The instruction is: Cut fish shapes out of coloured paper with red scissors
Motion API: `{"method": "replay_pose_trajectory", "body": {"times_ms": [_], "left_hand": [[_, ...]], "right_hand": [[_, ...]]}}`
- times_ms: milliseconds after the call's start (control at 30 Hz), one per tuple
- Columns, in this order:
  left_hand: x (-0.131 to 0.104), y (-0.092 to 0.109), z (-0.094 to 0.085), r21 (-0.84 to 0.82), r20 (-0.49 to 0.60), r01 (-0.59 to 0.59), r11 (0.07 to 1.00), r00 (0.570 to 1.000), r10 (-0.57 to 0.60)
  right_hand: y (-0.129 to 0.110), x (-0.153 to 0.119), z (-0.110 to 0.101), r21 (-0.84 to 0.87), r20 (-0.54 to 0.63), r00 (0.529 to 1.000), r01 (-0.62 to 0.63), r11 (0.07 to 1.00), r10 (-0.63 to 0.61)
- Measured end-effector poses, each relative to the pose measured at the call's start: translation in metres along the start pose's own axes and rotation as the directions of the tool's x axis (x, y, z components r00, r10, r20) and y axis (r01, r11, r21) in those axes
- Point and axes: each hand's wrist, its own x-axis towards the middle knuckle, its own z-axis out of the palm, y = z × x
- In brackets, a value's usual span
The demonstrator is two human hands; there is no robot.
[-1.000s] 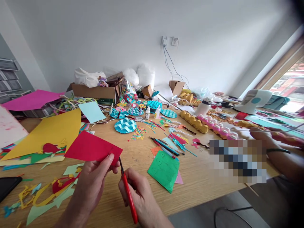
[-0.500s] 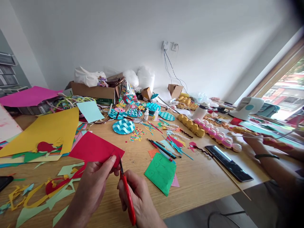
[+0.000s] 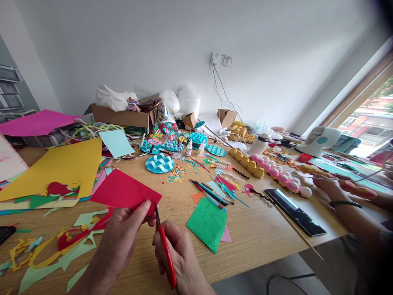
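At my far left, the yellow sheet lies on the table, with a red cut-out on top of it. Nearer to me there are pale green scraps. My left hand pinches the red sheet near its lower right corner, thumb above and fingers below, so it is held over the table. Just beside it, my right hand is closed around the red handles of the scissors. Their dark blade stands at the edge of the red sheet; how wide the blades are opened, I cannot tell.

Compared with one second ago, only the view has turned slightly; both my grips are the same and the blade is at about the same place. From this I judge that the cut has hardly advanced, and that the sheet is being kept steady.

To the right of my hands lies the green sheet, with drawn lines on it. Farther right is a black device, and then the hand of a co-worker.
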Motion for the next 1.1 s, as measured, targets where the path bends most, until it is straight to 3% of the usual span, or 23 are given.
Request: {"method": "replay_pose_trajectory", "body": {"times_ms": [767,1100], "left_hand": [[-0.0009,-0.0024,-0.0033,-0.056,0.026,0.060,0.997,0.998,-0.059],[-0.0016,-0.0083,-0.0089,0.067,0.112,0.031,0.997,0.993,-0.039]], "right_hand": [[0.0081,-0.0015,-0.0019,-0.011,0.003,1.000,-0.014,1.000,0.014],[0.0026,-0.0061,-0.0041,0.066,0.044,0.997,-0.070,0.995,0.067]]}}
